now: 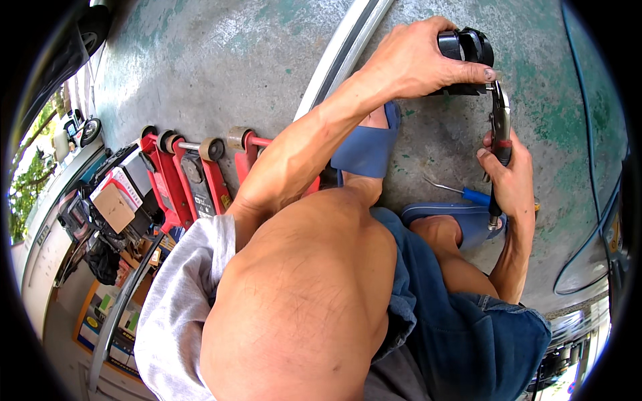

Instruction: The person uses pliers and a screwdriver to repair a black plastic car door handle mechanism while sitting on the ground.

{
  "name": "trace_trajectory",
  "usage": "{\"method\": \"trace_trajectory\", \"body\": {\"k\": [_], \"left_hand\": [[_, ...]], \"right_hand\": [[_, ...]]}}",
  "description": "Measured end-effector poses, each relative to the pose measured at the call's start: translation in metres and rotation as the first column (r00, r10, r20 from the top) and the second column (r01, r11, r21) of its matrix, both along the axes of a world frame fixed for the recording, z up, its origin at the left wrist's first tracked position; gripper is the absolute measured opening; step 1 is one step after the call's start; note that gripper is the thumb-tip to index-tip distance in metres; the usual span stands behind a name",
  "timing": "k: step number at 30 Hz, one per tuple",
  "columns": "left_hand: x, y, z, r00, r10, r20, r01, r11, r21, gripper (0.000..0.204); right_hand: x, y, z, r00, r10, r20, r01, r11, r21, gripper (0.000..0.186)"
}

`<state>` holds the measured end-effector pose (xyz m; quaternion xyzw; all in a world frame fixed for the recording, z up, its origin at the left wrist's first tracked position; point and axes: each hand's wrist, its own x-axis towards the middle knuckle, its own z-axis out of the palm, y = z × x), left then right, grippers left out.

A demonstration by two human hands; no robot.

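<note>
My left hand point(418, 63) is closed around a black, rounded part with curved openings point(473, 48), held above the floor. Its thumb presses along the lower edge, beside the jaws of a pair of locking pliers. Those pliers point(499, 120), metal with a touch of red and black at the grip, stand nearly upright in my closed right hand point(513, 175). The jaw tips meet a small pale piece at the black part's edge; whether they clamp it I cannot tell. A blue-handled tool with a thin bent metal shaft point(476, 196) lies on the floor beside my right hand.
My feet wear blue slippers point(361, 148). Red floor jacks point(190, 175) with rollers stand on the left, near boxes and tools point(120, 197). A long white-and-dark strip point(344, 57) crosses the floor ahead. A blue hose point(588, 127) loops along the right.
</note>
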<state>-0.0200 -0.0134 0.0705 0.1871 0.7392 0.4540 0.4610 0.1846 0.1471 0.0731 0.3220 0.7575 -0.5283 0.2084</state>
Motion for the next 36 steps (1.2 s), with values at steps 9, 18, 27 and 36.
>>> {"method": "trace_trajectory", "body": {"k": [9, 18, 27, 36], "left_hand": [[0.003, -0.001, -0.004, 1.000, 0.016, -0.020, -0.016, 1.000, -0.007, 0.086], [0.003, 0.001, -0.001, 0.997, -0.002, -0.079, 0.000, 1.000, -0.030, 0.088], [0.003, 0.002, -0.002, 0.993, -0.008, -0.114, 0.004, 0.999, -0.037, 0.087], [0.005, 0.004, -0.016, 0.982, -0.011, -0.186, -0.010, 0.994, -0.110, 0.088]], "right_hand": [[-0.002, -0.001, 0.000, 1.000, 0.009, 0.002, -0.009, 1.000, 0.013, 0.019], [-0.003, 0.000, -0.001, 1.000, -0.008, 0.018, 0.009, 1.000, -0.025, 0.018], [-0.003, -0.003, -0.004, 1.000, -0.003, 0.008, 0.003, 1.000, -0.026, 0.018], [-0.003, 0.000, -0.004, 1.000, -0.001, 0.028, 0.002, 1.000, -0.016, 0.016]]}}
